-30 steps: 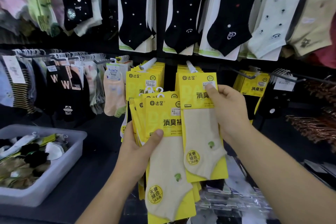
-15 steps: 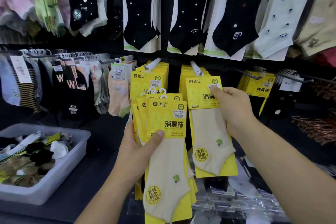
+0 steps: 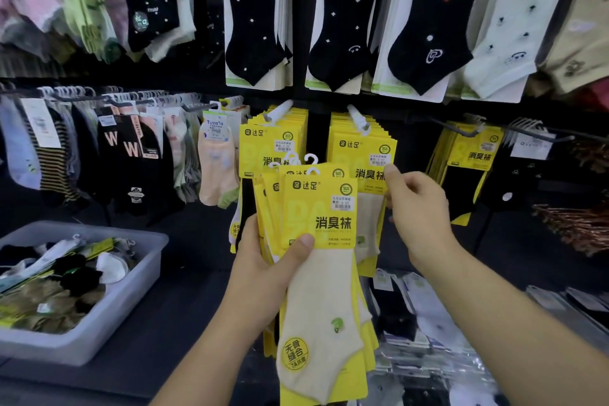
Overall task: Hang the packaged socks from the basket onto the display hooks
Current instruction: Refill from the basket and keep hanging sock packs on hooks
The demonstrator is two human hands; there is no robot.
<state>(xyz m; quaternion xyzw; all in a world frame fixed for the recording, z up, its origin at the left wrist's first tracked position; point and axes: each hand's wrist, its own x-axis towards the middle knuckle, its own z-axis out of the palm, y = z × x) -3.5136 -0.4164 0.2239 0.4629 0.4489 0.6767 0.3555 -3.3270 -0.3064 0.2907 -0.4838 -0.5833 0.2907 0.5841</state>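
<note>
A stack of yellow sock packs (image 3: 318, 221) is gripped in the left hand (image 3: 263, 270), while the right hand (image 3: 418, 208) curls against the hanging pack (image 3: 362, 148) on its hook (image 3: 357, 117), grip unclear, with the grey basket (image 3: 99, 336) left across bare dark counter (image 3: 188, 300).

Dark counter (image 3: 184, 316): grey basket (image 3: 99, 343) sits on it, holding loose packaged socks (image 3: 66, 287) in a jumble. Well right of the basket, flat clear-wrapped sock packs (image 3: 428, 316) lie overlapping on the same counter, some dark, some white.
</note>
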